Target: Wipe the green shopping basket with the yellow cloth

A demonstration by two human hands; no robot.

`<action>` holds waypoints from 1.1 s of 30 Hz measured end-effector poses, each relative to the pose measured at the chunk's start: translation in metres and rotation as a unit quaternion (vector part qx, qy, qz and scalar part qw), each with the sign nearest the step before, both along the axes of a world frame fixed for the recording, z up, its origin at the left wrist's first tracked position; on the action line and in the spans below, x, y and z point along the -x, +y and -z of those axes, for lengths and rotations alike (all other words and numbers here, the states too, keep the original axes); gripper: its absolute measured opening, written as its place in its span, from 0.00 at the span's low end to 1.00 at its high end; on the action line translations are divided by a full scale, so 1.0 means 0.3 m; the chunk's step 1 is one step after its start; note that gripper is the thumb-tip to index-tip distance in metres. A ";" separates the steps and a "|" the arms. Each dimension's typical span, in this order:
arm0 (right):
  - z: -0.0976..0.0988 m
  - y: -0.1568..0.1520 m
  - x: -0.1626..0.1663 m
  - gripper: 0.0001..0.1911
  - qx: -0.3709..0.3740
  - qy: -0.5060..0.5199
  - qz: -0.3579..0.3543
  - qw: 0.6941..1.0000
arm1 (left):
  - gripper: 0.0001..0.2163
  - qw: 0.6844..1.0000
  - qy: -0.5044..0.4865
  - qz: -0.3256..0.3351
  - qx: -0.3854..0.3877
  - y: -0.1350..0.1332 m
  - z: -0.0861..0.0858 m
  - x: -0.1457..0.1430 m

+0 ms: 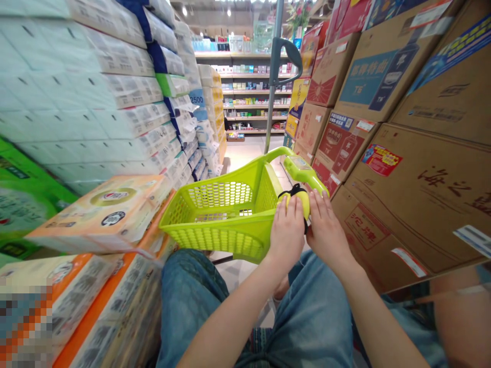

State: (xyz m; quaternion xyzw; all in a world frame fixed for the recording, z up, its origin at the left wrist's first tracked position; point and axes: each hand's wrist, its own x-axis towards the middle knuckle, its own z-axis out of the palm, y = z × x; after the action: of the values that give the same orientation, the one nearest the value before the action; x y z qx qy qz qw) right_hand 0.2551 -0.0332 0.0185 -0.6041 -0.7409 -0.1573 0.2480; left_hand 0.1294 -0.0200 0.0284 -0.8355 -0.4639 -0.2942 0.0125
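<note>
A lime-green plastic shopping cart (pixel 218 230) stands turned sideways in front of my knees, its perforated basket showing only its bare floor. At the cart's handle end, my left hand (pixel 290 227) presses its fingers over a rounded yellow item with a black cord (pixel 303 199); what the item is I cannot make out. Right beside it, my right hand (pixel 328 230) curls over the green handle (pixel 307 176). Both palms are turned away, and the undersides of the fingers are hidden.
Stacked packs of tissue paper (pixel 126 87) wall the left side, with an orange pack (pixel 111 204) close to the basket. Cardboard cartons (pixel 429 189) rise on the right. Ahead stand a grey pole (pixel 271 97) and store shelves (pixel 249 84). Another person's leg shows at lower right.
</note>
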 end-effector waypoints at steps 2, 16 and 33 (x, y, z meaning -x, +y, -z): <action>-0.002 -0.002 -0.001 0.43 0.002 -0.006 0.000 1.000 | 0.30 1.000 0.000 0.004 0.003 0.006 0.016 0.039; 0.006 0.000 0.009 0.42 -0.013 -0.009 0.007 1.000 | 0.37 0.989 -0.045 -0.138 0.010 0.019 0.262 0.458; 0.013 0.005 0.003 0.45 -0.023 -0.004 -0.008 1.000 | 0.26 0.990 0.050 -0.030 -0.128 -0.007 0.134 0.005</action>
State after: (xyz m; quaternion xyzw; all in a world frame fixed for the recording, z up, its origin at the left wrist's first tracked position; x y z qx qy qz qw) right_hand 0.2543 -0.0316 0.0146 -0.5913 -0.7430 -0.1749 0.2604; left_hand 0.1281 -0.0222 -0.0119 -0.8264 -0.4460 -0.3085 0.1515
